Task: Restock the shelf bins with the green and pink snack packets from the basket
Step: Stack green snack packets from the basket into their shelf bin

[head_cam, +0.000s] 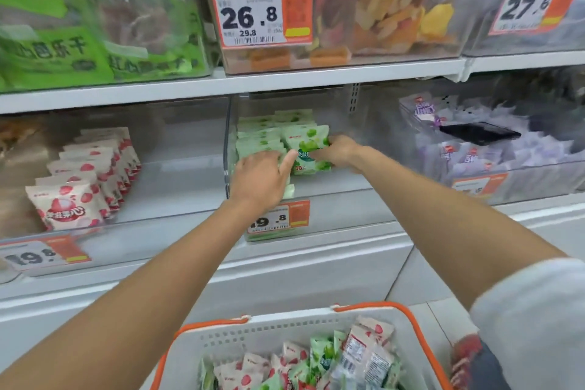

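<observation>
**Shelf** (316, 76): white, in tiers, lined with clear bins. All places below are given from the green-packet bin.

**Green-packet bin** (345, 209): clear-walled, on the lower tier at mid-frame. Its right half is bare.

**Pink-packet bin** (177, 187): directly left of the green-packet bin, sharing a divider with it. A row of pink packets (91, 174) is stood upright along its left side.

**Purple-packet bin** (538, 180): directly right, heaped with pale purple packets. A flat black object (479, 133) is laid on top of them; what it is cannot be told.

**Dried-fruit bins** (380, 9): one tier above.

**Basket** (285, 320): white with orange trim, below and nearer the camera. It is loaded with mixed green and pink packets (285, 364).

**Left hand** (259, 180): reached into the left front of the green-packet bin, fingers extended and laid against the green row (259, 139), with nothing gripped.

**Right hand** (338, 152): inside the bin to the right of the row, fingers curled round the right edge of one green packet (308, 149).

**Green packet**: held upright, face forward, against the right end of the row.

**Price tag** (278, 220): orange and white, fixed to the bin's front wall and partly hidden by the left wrist.
</observation>
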Available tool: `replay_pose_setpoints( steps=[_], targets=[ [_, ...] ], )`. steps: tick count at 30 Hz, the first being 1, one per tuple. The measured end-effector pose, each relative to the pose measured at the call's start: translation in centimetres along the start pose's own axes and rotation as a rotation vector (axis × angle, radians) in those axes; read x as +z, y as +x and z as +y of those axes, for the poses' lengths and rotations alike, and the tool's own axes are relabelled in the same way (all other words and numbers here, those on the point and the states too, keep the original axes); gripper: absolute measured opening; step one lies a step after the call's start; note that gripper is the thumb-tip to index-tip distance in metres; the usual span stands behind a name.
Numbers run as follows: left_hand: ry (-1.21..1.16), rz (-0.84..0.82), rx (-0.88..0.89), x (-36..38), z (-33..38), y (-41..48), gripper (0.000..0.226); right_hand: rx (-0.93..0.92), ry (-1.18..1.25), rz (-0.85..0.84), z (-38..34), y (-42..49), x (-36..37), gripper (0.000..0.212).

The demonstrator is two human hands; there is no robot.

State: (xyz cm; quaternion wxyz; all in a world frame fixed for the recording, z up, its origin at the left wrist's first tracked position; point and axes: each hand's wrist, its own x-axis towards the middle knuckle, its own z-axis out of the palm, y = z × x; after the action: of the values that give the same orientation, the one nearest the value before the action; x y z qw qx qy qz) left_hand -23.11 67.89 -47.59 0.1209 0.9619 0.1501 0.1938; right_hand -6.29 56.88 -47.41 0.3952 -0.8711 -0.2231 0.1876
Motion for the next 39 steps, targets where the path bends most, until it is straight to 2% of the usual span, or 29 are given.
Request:
replay_pose_setpoints(
  steps=[2,5,6,8,10,16,18,20,22,24,27,30,35,39],
  targets=[
    [-0.013,0.02,0.008,-0.1,0.1,-0.1,0.061,-0.043,-0.106,0.008,0.0,1.7,1.5,0.04],
    [-0.021,0.043,0.011,0.1,-0.1,-0.2,0.064,-0.034,-0.271,-0.019,0.1,3.1,2.7,0.078],
    [-0.022,0.048,0.012,0.2,-0.2,-0.1,0.063,-0.036,-0.303,-0.031,0.2,3.4,2.9,0.08],
    [-0.024,0.053,0.012,0.3,-0.2,-0.1,0.062,-0.004,-0.328,-0.043,0.2,3.9,3.1,0.073],
    [-0.033,0.058,0.013,0.4,-0.3,-0.1,0.061,0.042,-0.297,0.018,-0.3,3.9,3.3,0.076],
    [-0.051,0.055,0.009,0.4,-0.2,-0.2,0.054,0.032,-0.309,-0.066,-0.3,5.0,5.1,0.078],
    [-0.057,0.052,0.008,0.4,-0.1,-0.1,0.054,0.056,-0.309,-0.037,-0.9,3.9,4.8,0.081],
    [-0.06,0.051,0.006,0.4,-0.1,-0.2,0.054,0.074,-0.183,0.024,-1.0,4.0,4.5,0.059],
    [-0.057,0.044,0.005,0.4,-0.2,-0.2,0.053,0.059,-0.162,0.055,-0.7,4.1,4.2,0.035],
    [-0.062,0.035,0.0,0.3,-0.1,-0.3,0.053,0.054,-0.17,0.039,-0.6,3.7,4.0,0.03],
    [-0.072,0.034,-0.002,0.3,-0.1,-0.3,0.055,0.036,-0.186,0.019,-0.8,3.3,4.1,0.032],
    [-0.064,0.034,-0.001,0.2,-0.1,-0.3,0.057,0.01,-0.191,0.018,-0.7,3.3,4.2,0.044],
    [-0.034,0.012,-0.022,0.5,-0.2,-0.2,0.067,0.101,-0.146,0.018,-0.8,1.6,3.0,0.049],
    [-0.096,0.024,-0.055,0.3,-0.4,0.3,0.054,-0.002,-0.198,0.183,-1.0,-1.7,1.8,0.053]
  ],
)
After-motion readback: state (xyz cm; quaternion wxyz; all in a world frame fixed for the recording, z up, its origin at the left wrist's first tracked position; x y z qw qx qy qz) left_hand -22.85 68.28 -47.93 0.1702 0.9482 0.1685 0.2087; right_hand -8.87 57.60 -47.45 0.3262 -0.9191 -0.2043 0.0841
